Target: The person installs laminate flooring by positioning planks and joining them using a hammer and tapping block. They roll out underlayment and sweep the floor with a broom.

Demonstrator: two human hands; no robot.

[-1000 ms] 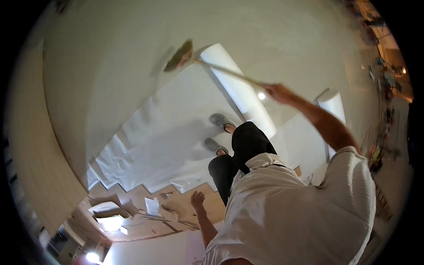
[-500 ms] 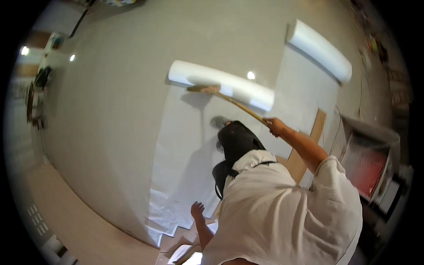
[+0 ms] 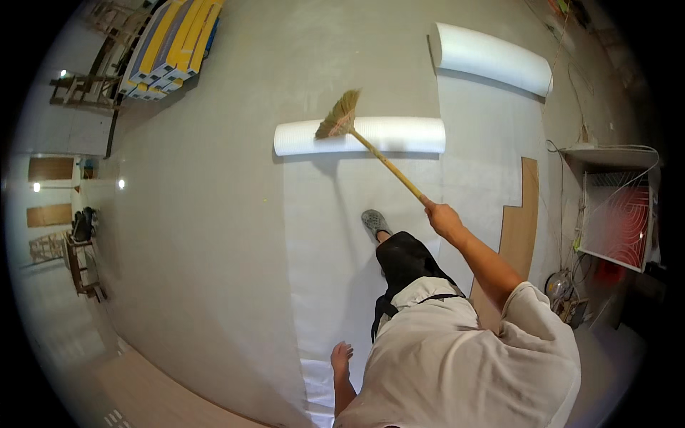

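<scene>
Head view: a person in a pale shirt (image 3: 471, 357) and dark trousers (image 3: 410, 264) is standing over a white sheet (image 3: 321, 221) on a grey floor (image 3: 207, 214).
Right hand (image 3: 445, 221): the fingers are wrapping firmly around a broom (image 3: 365, 144), the arm reaching forward.
Broom head (image 3: 338, 116): its bristles are pointing up and slightly left, crossing in front of a white roll (image 3: 410, 134); whether they are touching the roll is hard to tell from above.
Broom shift: half a second ago the bristles were pointing left along the roll's near edge; now they are rising past its far edge, which suggests the broom is being carried rather than pressed into a stroke.
Left hand (image 3: 342, 359): it is hanging beside the body, fingers loosely curled, grasping nothing visible.
Grey shoe (image 3: 373, 222): it is resting on the sheet, between the roll and the trousers.
Second roll (image 3: 492, 60): it is lying farther off at upper right, well apart from the broom.
Wooden planks (image 3: 519, 214): they are lying to the person's right.
Yellow boxes (image 3: 171, 46): they are now showing in a stack at upper left.
</scene>
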